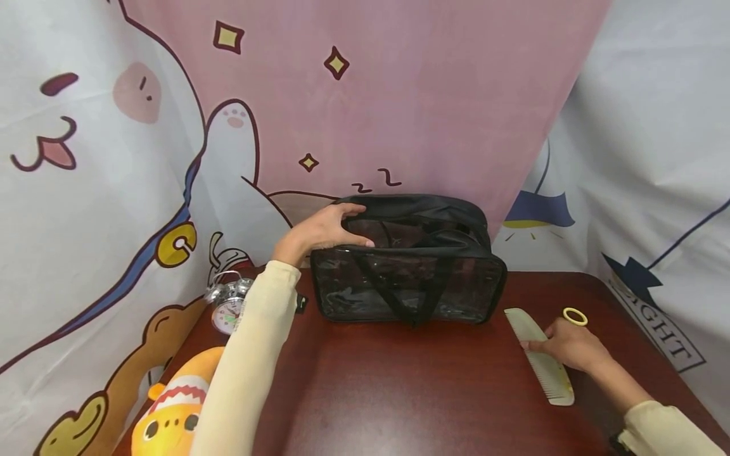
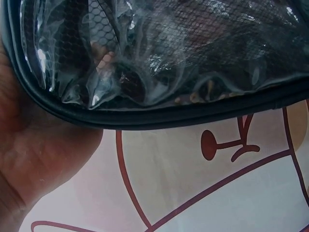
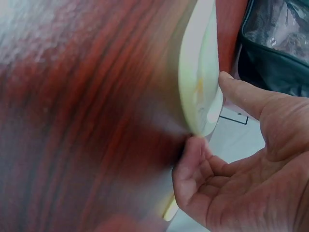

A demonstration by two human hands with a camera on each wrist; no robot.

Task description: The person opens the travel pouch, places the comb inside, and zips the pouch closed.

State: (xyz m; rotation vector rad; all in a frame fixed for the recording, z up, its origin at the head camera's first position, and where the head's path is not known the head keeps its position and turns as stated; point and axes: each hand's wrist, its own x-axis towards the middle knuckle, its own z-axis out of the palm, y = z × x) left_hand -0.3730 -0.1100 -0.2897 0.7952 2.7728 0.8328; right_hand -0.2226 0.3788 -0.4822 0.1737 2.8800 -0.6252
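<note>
A black toiletry bag with clear plastic sides [image 1: 336, 285] stands on the table against the back cloth, its top gaping. My left hand [image 1: 325, 229] is at the left end of that opening, thumb on the front rim and fingers spread toward the back rim. In the left wrist view, the palm [image 2: 53, 159] sits beside the bag's dark piping [image 2: 145, 121]. To the right of the bag, my right hand [image 1: 577, 347] pinches a pale green comb [image 1: 527, 332] between thumb and fingers. The right wrist view shows the comb [image 3: 198, 72] tilted on edge close over the wood.
A yellow ring [image 1: 575, 316] lies just behind my right hand. At the left stand a silver twin-bell alarm clock [image 1: 227, 313] and an orange plush toy [image 1: 171, 411], partly behind the left sleeve. Printed cloth [image 1: 445, 95] encloses the table [image 1: 376, 380] at back and sides.
</note>
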